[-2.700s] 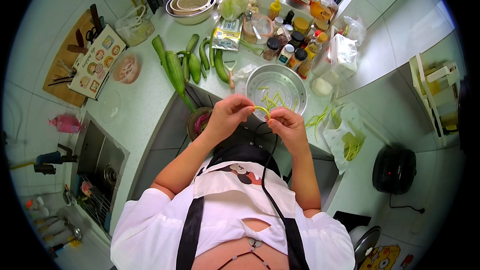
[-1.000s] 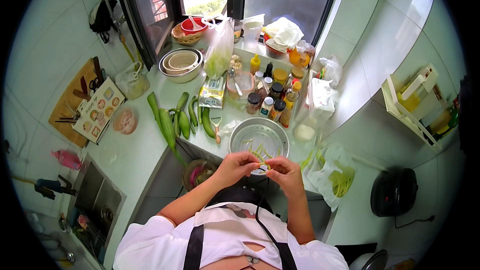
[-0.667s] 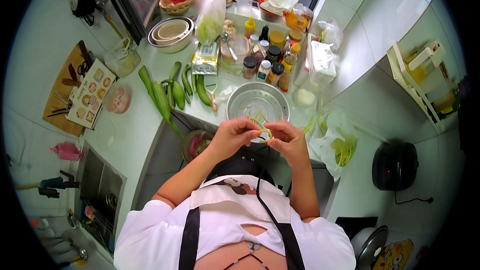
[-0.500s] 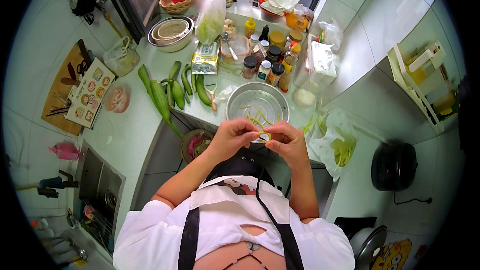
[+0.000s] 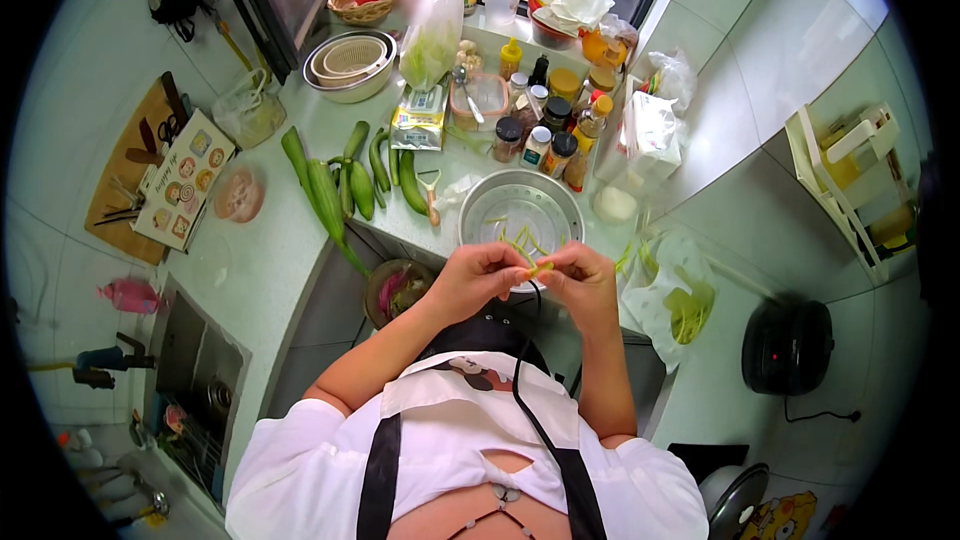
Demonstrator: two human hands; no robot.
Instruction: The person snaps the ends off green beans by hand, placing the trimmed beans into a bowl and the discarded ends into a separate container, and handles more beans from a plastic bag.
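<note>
My left hand (image 5: 478, 282) and my right hand (image 5: 582, 286) meet at the near rim of a round metal basin (image 5: 490, 202). Both are closed in a pinch, with a thin yellow-green vegetable stem (image 5: 541, 269) running between the fingertips. Several more cut stem pieces (image 5: 524, 237) lie inside the basin, just beyond my fingers. To the right of my right hand, a white plastic bag (image 5: 648, 292) lies opened on the counter with green stalks (image 5: 690, 318) in it. The exact leaf or stalk kind is too small to tell.
Left of the basin lie green gourds (image 5: 325, 195), smaller green vegetables (image 5: 361, 188) and a peeler (image 5: 431, 202). Jars and bottles (image 5: 560, 145) crowd behind it. A waste bin (image 5: 383, 292) stands below the counter edge. The sink (image 5: 190, 360) is at left, a black cooker (image 5: 787, 347) at right.
Both hands have shifted slightly right. The stem, bent in a loop between my fingers before, now lies straighter between the fingertips. The whole view has also shifted a little.
</note>
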